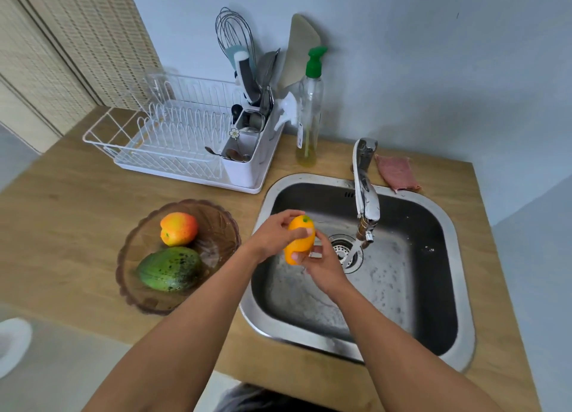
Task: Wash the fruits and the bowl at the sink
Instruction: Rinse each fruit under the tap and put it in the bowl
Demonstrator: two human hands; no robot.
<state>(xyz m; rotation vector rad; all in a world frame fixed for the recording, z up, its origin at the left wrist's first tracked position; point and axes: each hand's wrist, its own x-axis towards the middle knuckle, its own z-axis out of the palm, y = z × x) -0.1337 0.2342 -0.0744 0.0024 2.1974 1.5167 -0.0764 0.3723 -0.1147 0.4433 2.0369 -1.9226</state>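
An orange fruit [299,241] with a small green stem end is held over the left part of the steel sink [433,288]. My left hand [275,235] grips it from the left and top; my right hand [325,266] holds it from below and the right. The faucet [365,195] reaches over the basin, its spout just right of the fruit, above the drain [343,247]. I cannot tell whether water runs. On the counter left of the sink stands a brown glass bowl [219,226] holding an orange-red fruit [179,228] and a green mango [169,268].
A white dish rack [161,133] with a utensil caddy [247,151] stands behind the bowl. A soap bottle with a green pump [309,108] and a white spray bottle [286,111] are at the wall. A pink cloth [397,173] lies behind the sink.
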